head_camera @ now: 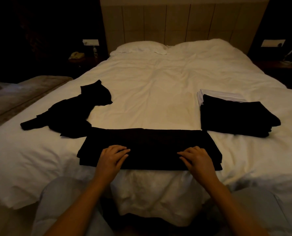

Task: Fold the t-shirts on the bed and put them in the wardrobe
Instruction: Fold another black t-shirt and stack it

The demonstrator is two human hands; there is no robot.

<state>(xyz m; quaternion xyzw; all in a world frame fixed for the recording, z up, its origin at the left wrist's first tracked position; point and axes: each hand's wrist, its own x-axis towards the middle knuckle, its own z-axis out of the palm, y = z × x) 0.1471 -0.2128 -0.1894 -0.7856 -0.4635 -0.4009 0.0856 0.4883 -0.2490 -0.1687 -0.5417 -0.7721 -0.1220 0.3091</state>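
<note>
A black t-shirt (152,143), folded into a long flat band, lies across the near edge of the white bed (150,92). My left hand (112,158) rests flat on its left part, fingers pointing right. My right hand (197,160) rests flat on its right part, fingers pointing left. An unfolded, crumpled black t-shirt (68,111) lies on the bed to the left. At the right sits a stack of folded black t-shirts (235,116) with folded white ones (222,95) showing behind it.
A white pillow (140,47) lies at the padded headboard (176,21). A bedside table with a phone (76,55) stands at the left, another bedside table (278,65) at the right. A beige bench (17,94) runs along the left side.
</note>
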